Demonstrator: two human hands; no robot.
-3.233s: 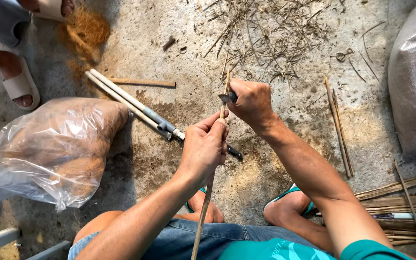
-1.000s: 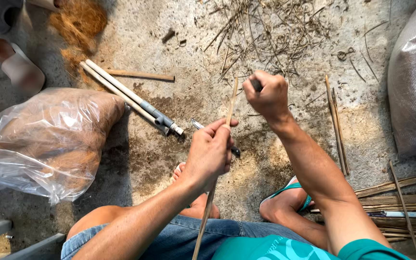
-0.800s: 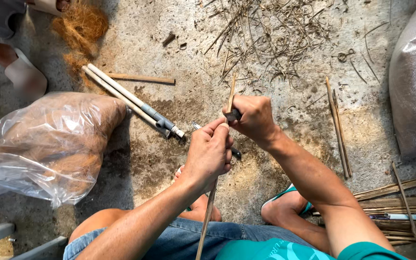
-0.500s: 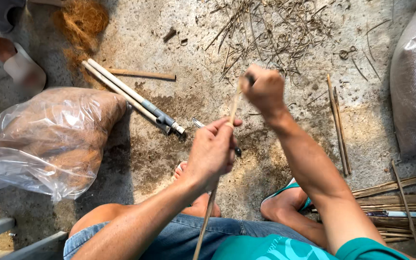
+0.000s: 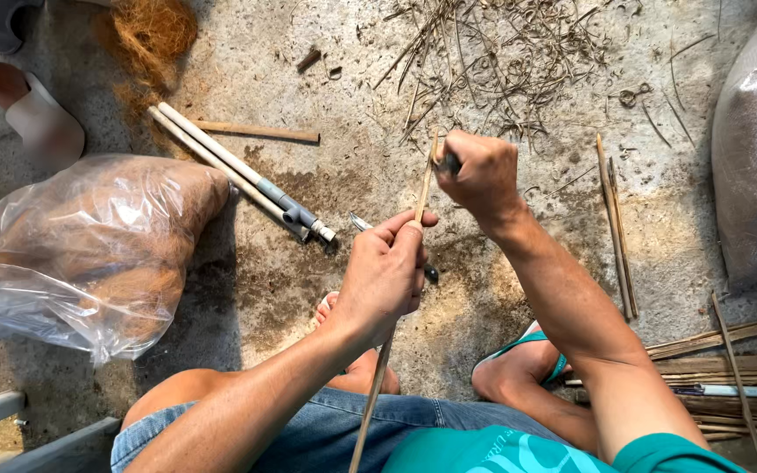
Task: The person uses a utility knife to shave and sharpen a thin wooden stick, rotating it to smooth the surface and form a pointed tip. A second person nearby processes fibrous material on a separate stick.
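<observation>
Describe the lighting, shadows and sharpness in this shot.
Head view: hard sunlight from the right; the clear plastic bag shows glare and casts a dark shadow on the concrete floor. The left hand, right hand and bamboo stick are sharp; edges bow slightly.

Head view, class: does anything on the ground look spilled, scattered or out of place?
Yes. Thin dry shavings lie strewn over the concrete beyond the right hand, which grips a tool against the stick that the left hand holds. A loose tuft of brown fibre sits outside the plastic bag.
</observation>
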